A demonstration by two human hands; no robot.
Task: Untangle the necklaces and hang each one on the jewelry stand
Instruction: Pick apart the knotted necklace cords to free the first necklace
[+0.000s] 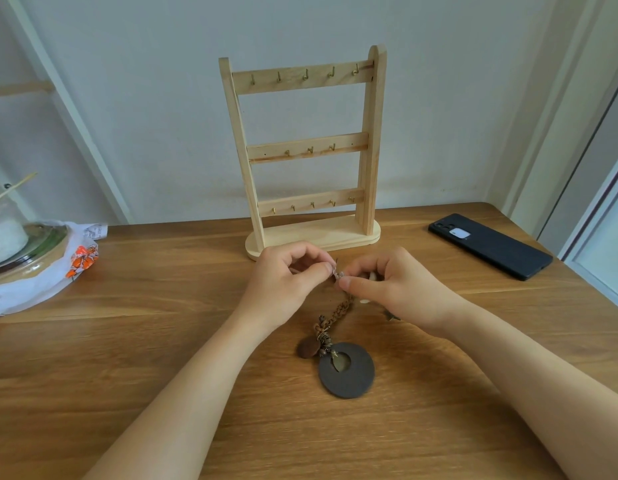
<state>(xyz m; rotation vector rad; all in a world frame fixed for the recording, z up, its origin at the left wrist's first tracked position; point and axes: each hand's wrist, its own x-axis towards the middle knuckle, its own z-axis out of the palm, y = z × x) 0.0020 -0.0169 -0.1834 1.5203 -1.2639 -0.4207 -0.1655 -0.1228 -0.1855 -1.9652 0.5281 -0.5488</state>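
A pale wooden jewelry stand [307, 147] with three bars of small brass hooks stands at the back of the table, and nothing hangs on it. Just in front of its base, my left hand [286, 278] and my right hand [390, 285] meet and both pinch a small knot of the tangled necklaces [338, 274]. A brown braided necklace cord [338, 308] runs from the knot toward me. It ends in a dark round disc pendant [347, 370] with a brown bead and a metal leaf, lying flat on the table. A small charm [392, 317] peeks out beside my right wrist.
A black phone [491, 245] lies at the back right of the wooden table [162, 323]. At the left edge sit a glass-lidded dish [20, 251] and a white bag with orange print [82, 261]. The wall is close behind the stand.
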